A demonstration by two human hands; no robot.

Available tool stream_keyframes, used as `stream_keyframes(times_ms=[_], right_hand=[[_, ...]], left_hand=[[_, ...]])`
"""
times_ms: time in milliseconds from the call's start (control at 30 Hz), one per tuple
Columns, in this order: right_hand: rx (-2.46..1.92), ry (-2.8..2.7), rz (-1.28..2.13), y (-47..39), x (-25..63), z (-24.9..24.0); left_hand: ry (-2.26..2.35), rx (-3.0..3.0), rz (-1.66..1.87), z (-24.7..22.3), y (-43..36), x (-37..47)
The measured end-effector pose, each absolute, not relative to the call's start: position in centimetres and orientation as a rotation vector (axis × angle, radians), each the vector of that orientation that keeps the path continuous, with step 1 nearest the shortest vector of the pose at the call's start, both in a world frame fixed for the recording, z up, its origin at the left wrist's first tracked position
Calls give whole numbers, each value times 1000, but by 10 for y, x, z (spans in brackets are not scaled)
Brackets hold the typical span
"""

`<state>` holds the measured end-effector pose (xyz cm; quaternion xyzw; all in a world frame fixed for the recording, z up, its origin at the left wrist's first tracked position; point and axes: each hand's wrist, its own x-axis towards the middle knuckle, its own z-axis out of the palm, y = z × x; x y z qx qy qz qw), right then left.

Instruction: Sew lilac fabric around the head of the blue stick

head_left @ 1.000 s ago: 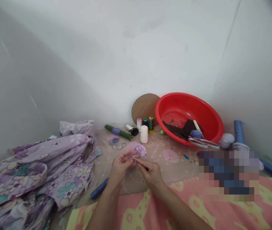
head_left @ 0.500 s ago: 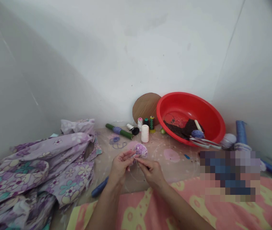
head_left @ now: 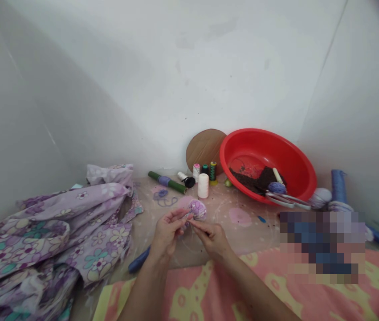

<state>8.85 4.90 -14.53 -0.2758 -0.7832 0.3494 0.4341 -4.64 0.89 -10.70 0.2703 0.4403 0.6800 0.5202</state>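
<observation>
Standing spools: white thread cone (head_left: 203,186), three smaller spools (head_left: 213,171) behind; lettering too small to read.
Right: red basin (head_left: 304,160), purple yarn ball (head_left: 276,187) inside.
Left: floral fabric heap (head_left: 92,200).
Left grip: left hand (head_left: 166,228) holding small floral piece (head_left: 197,208), before the cone.
Right grip: right hand (head_left: 213,237) pinched narrow beside it, contents too small to tell.

No text, label, brand, number or sign can be read. Any print on the spools (head_left: 203,186) is too small and blurred to make out.
</observation>
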Motion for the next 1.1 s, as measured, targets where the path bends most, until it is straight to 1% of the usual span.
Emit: stream_keyframes(times_ms=[1100], right_hand=[[-648,-1832,899,46,84,-146]], left_hand=[[1131,698,1607,-89,-1,-39]])
